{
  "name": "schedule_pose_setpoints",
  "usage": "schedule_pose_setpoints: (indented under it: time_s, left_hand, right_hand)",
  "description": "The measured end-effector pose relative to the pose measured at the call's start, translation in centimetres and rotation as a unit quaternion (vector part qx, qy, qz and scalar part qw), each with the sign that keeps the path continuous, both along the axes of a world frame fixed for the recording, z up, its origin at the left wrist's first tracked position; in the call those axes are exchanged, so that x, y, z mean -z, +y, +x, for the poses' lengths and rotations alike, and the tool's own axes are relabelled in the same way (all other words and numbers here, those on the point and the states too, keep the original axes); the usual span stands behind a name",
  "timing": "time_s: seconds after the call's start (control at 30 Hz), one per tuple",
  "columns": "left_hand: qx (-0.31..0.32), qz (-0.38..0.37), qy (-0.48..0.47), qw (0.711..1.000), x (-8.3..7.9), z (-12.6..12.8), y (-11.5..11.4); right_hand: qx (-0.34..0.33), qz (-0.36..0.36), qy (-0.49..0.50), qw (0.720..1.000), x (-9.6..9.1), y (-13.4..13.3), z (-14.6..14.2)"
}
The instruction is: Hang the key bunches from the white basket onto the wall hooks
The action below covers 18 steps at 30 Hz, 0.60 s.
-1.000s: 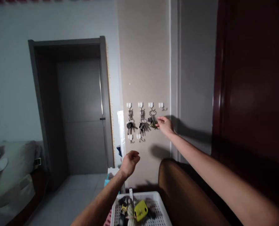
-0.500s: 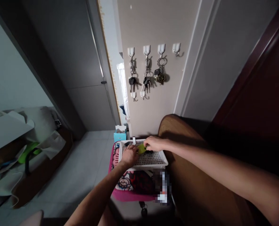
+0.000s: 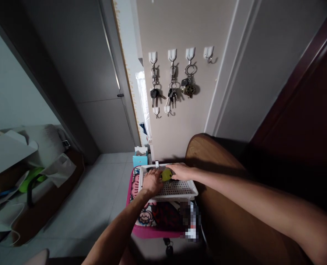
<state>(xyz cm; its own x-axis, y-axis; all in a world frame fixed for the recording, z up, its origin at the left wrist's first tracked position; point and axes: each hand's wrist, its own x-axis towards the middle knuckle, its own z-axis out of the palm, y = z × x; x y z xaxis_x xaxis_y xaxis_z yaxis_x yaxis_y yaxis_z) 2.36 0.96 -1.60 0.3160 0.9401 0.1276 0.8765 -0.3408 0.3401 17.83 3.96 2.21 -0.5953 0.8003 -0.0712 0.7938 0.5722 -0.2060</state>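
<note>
Item, yellow-green, in white basket between left grip and right grip; whether either pinches it, cannot tell.

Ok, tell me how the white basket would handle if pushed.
The white basket would probably keep its shape, since its straight rim looks rigid. It is likely light for its size, with so many holes in its floor. Being wide and low, it seems more apt to slide than to tip.

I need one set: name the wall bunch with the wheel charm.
The rightmost wall bunch; its round, brassy charm sets it apart from the left bunch and middle bunch.
</note>
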Motion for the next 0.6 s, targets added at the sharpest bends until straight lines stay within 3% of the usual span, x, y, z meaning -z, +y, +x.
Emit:
schedule_pose_setpoints:
  time_s: [0.2, 0.37, 0.5, 0.6]
  left_hand:
    - [0.079, 0.021, -0.127, 0.988, -0.6, 0.1, -0.4]
    - [0.080, 0.042, -0.200, 0.976, -1.1, 0.4, -0.4]
    - [0.113, -0.019, -0.186, 0.976, -0.9, 0.2, -0.8]
    - [0.089, -0.078, -0.184, 0.976, -0.6, 0.0, -1.3]
  right_hand:
    - [0.006, -0.036, -0.017, 0.999, -0.7, 0.6, 0.1]
    - [0.018, -0.033, -0.005, 0.999, -1.6, 1.0, 0.1]
    - [-0.008, -0.099, -0.036, 0.994, -4.0, 0.3, 0.0]
    - [-0.073, -0.187, 0.064, 0.977, -5.1, -1.3, -0.2]
